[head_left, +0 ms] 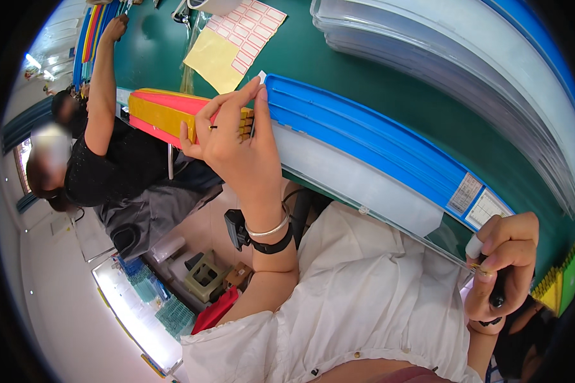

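Your left hand (236, 143) is pinching its fingertips narrowly around a small white label (260, 77), pressing it at the near end of the blue tray (364, 137) lying just beyond your fingers. Your right hand (501, 262) is curling tight around a dark pen (497, 290). The label is looking nearly placed; the sticker sheet (252, 29) beyond is still holding many more.

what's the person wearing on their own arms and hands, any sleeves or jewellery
The left hand has a thin dark ring on one finger. On that wrist sit a silver bangle and, below it, a black strap with a small black device clipped at its side. The forearm is bare up to a loose white sleeve. The right hand has a dark band at its wrist.
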Motion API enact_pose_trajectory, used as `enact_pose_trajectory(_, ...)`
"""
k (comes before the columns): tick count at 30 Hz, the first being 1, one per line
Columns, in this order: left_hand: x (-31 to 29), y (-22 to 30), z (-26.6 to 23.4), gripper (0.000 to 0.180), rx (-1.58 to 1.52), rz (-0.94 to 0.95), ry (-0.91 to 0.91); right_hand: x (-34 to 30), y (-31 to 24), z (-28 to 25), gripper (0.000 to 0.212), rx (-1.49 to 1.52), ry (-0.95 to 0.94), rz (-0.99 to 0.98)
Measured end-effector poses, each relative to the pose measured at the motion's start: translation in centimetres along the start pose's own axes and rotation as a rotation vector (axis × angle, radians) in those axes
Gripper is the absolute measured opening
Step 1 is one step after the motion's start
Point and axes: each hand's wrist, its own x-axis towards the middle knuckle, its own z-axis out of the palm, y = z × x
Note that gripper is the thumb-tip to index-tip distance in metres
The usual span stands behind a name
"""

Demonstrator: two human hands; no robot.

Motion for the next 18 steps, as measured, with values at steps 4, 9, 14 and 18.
enact_pose_trajectory(4, -0.1, -0.3, -0.1, 0.013, 0.009, 0.018, -0.008, 0.1, 0.3, 0.0, 0.012, 0.058, -0.006, 0.004)
enact_pose_trajectory(9, 0.3, 0.1, -0.5, 0.017, -0.164, 0.074, -0.033, 0.1, 0.5, 0.2, 0.012, 0.054, 0.013, -0.005)
enact_pose_trajectory(14, 0.3, -0.4, -0.6, 0.021, -0.173, 0.088, -0.034, 0.0, 0.6, 0.1, 0.012, 0.108, 0.051, -0.014)
enact_pose_trajectory(18, 0.3, -0.8, -0.4, 0.023, -0.175, 0.080, -0.036, -0.1, 0.8, 0.0, 0.013, 0.115, 0.022, -0.030)
